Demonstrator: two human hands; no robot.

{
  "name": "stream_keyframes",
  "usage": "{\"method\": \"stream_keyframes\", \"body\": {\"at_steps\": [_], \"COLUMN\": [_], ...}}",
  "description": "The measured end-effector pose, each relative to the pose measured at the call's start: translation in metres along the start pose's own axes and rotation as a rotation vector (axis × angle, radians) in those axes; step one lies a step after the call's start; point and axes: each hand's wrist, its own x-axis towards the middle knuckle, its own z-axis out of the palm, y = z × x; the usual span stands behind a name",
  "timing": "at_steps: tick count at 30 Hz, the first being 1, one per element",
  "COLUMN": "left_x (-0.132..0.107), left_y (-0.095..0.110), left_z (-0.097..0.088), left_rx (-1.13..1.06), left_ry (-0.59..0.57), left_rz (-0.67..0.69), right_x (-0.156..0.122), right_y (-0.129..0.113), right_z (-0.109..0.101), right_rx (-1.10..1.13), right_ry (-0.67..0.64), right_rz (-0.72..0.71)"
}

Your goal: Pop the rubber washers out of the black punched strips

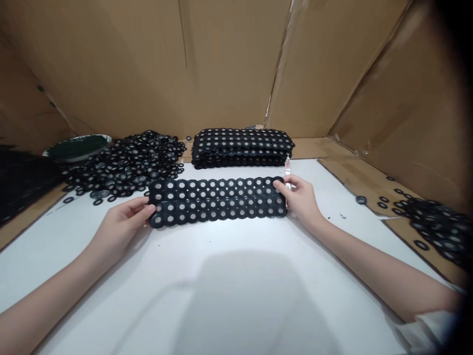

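A black rubber sheet of joined rings (pixel 218 199), in several rows with round holes, is stretched out level in front of me. My left hand (pixel 127 221) pinches its left end between thumb and fingers. At the other end, my right hand (pixel 299 197) grips the upper right corner, thumb on top. A slim clear pointed tool (pixel 287 166) sticks up by my right fingers; its lower part is hidden, and I cannot tell whether the hand holds it. Behind lies a stack of similar black ring sheets (pixel 242 143).
A heap of loose black rings (pixel 136 160) is at the back left, beside a white-rimmed bowl (pixel 104 138) with dark contents. More loose black pieces (pixel 439 231) lie on cardboard at right. Cardboard walls (pixel 229 64) enclose the white table (pixel 155 301).
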Motion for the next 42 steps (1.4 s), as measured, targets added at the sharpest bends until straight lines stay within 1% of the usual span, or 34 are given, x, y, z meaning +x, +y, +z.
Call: {"method": "stream_keyframes", "body": {"at_steps": [5, 9, 11, 16, 20, 24, 29, 33, 37, 42], "left_x": [-0.003, -0.006, -0.007, -0.006, -0.005, -0.004, -0.002, -0.001, -0.005, -0.01], "left_y": [0.006, 0.01, 0.011, 0.011, 0.01, 0.009, 0.005, 0.005, 0.01, 0.014], "left_z": [0.005, 0.005, 0.005, 0.005, 0.004, 0.001, 0.0, 0.001, 0.005, 0.007], "left_rx": [-0.028, -0.036, -0.035, -0.015, -0.002, -0.024, -0.025, 0.002, 0.022, 0.023], "left_ry": [0.021, -0.043, -0.049, -0.016, -0.018, -0.01, -0.002, 0.014, 0.033, -0.025], "left_rz": [-0.024, 0.009, 0.017, 0.043, 0.057, 0.034, -0.016, -0.002, -0.001, 0.004], "right_x": [-0.001, -0.002, -0.002, -0.003, -0.003, -0.002, -0.002, -0.002, 0.0, 0.002], "right_y": [-0.002, -0.001, 0.0, -0.001, 0.0, 0.001, -0.002, -0.003, 0.002, 0.007], "right_z": [-0.001, -0.001, -0.001, -0.001, -0.001, 0.0, 0.001, 0.002, 0.001, 0.0], "right_rx": [-0.013, -0.001, 0.01, 0.013, -0.002, -0.037, -0.028, -0.035, -0.062, -0.108], "right_ry": [0.002, -0.017, -0.029, -0.045, -0.046, -0.047, -0.042, -0.049, -0.052, -0.062], "right_rz": [0.023, 0.039, 0.048, 0.027, 0.036, 0.022, 0.018, 0.012, -0.024, -0.05]}}
